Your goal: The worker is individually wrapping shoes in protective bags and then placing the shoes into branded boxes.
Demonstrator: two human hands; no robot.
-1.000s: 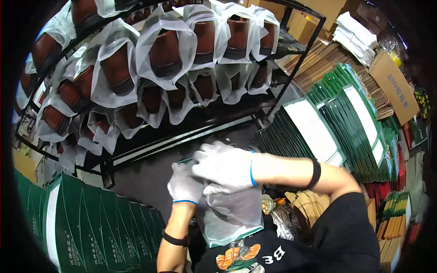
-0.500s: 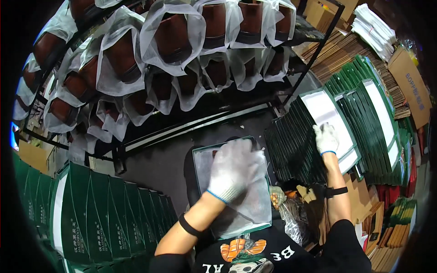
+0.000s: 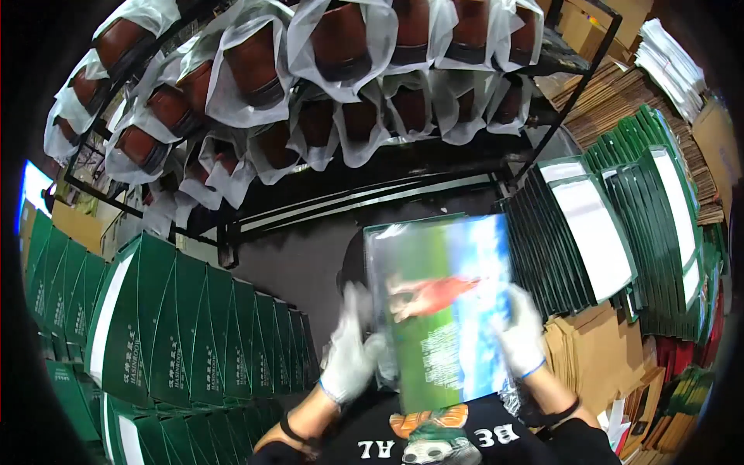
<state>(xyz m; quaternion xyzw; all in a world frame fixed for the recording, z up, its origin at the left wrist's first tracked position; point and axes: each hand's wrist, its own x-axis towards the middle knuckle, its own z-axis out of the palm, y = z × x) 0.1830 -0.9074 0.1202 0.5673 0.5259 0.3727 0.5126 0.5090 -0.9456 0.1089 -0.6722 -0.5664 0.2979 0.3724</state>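
A shallow box lid [image 3: 434, 341] with a blurred printed picture of green, blue and a red figure lies over my lap, in front of my shirt. My right hand [image 3: 521, 333], in a white glove, grips the lid by its right edge. On the other side, my gloved left hand [image 3: 353, 349] is beside the lid's left edge, fingers stretched out and thumb apart. Motion smears it, and I cannot tell whether it touches. Beneath the lid shows a narrow dark strip, probably the box base; its contents are hidden.
A black rack [image 3: 341, 174] ahead holds several brown leather shoes [image 3: 341, 39] in white wrapping. Green boxes [image 3: 178, 333] stand in rows at left. Stacked green lids with white insides [image 3: 593, 232] lean at right, by brown cardboard [image 3: 604, 356] and white paper sheets [image 3: 670, 62].
My right hand has left the lid stack and come to my lap, bringing a lid over the box. My left hand has moved from the white wrapping to the box's left side.
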